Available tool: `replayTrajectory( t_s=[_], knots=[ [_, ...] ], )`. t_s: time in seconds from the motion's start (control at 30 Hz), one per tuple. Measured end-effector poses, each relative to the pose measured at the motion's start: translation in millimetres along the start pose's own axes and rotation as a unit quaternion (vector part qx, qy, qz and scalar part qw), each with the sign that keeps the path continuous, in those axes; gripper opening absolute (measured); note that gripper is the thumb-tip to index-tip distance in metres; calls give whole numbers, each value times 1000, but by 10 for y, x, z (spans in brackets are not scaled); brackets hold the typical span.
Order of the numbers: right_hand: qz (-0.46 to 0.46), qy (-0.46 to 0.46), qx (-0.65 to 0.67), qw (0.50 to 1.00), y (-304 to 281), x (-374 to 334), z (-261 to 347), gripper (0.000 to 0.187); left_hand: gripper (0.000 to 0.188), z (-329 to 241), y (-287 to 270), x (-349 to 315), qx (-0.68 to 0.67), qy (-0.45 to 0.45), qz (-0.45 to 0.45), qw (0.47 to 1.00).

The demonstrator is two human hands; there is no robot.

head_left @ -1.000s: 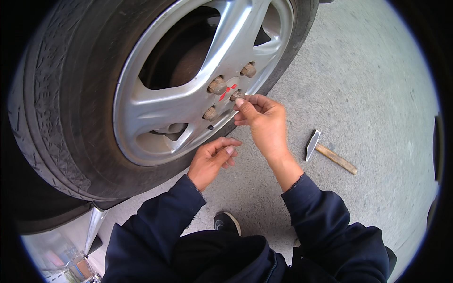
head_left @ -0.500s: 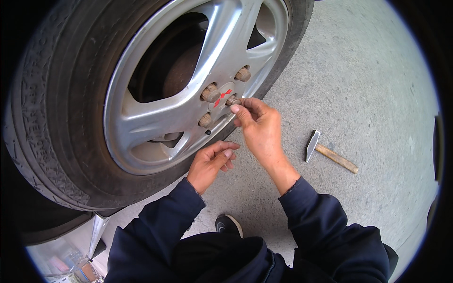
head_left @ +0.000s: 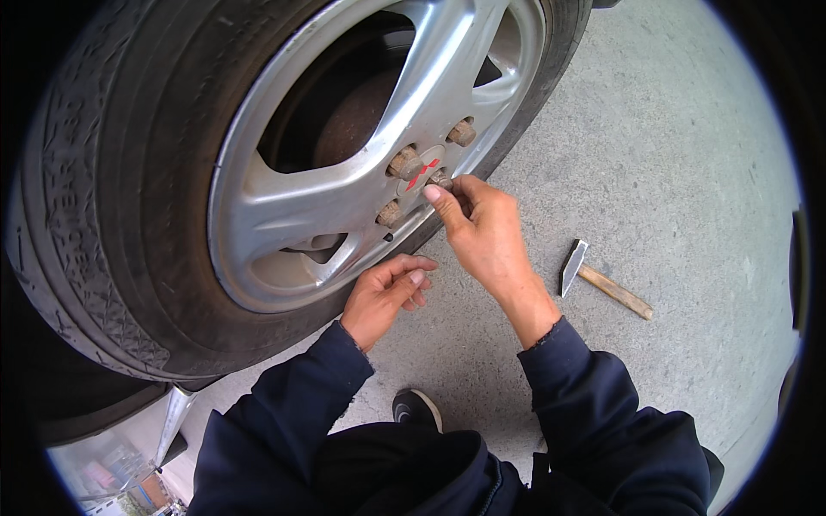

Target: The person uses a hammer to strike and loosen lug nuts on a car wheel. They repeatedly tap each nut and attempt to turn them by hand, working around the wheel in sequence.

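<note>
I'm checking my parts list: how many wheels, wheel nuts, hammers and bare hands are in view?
Wheel: 1
Wheel nuts: 4
Hammer: 1
Hands: 2, left hand and right hand
Total: 8

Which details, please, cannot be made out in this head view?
Head view: part of the pinched lug nut, hidden by the right hand's grip.
Head view: top of the tire, cut off by the upper edge.
Head view: items at lower left, too small and blurred to identify.
</note>
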State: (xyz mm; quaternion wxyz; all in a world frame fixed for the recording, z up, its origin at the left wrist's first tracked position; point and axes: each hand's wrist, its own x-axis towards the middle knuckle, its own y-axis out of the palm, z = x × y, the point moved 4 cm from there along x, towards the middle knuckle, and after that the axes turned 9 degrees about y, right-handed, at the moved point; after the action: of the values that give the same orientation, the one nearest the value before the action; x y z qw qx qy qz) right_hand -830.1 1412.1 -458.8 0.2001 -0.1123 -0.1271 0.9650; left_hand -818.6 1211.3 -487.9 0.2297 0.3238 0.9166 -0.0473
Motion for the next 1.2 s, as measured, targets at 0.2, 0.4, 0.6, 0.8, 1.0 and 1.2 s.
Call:
replayTrajectory(
  t_s=[0.2,0.4,0.6,0.8,1.0,1.2],
  knots=[
    [-1,-12,-60,998,20,11,58,32,28,3,-11,-10,0,-4,2,1000],
    [-11,-77,-120,990,-12,20,103,28,28,-2,6,-7,10,-16,5,1000],
    [76,-18,-104,992,-43,124,82,29,30,-32,60,17,24,-21,27,999],
    [118,0,-29,993,-101,184,23,33,30,-82,133,90,25,-18,39,999],
    [78,118,133,981,-5,128,-170,32,31,-120,101,57,17,-8,25,1000],
    [5,76,126,989,6,55,-137,26,33,-264,116,37,16,-9,6,1000]
  ],
)
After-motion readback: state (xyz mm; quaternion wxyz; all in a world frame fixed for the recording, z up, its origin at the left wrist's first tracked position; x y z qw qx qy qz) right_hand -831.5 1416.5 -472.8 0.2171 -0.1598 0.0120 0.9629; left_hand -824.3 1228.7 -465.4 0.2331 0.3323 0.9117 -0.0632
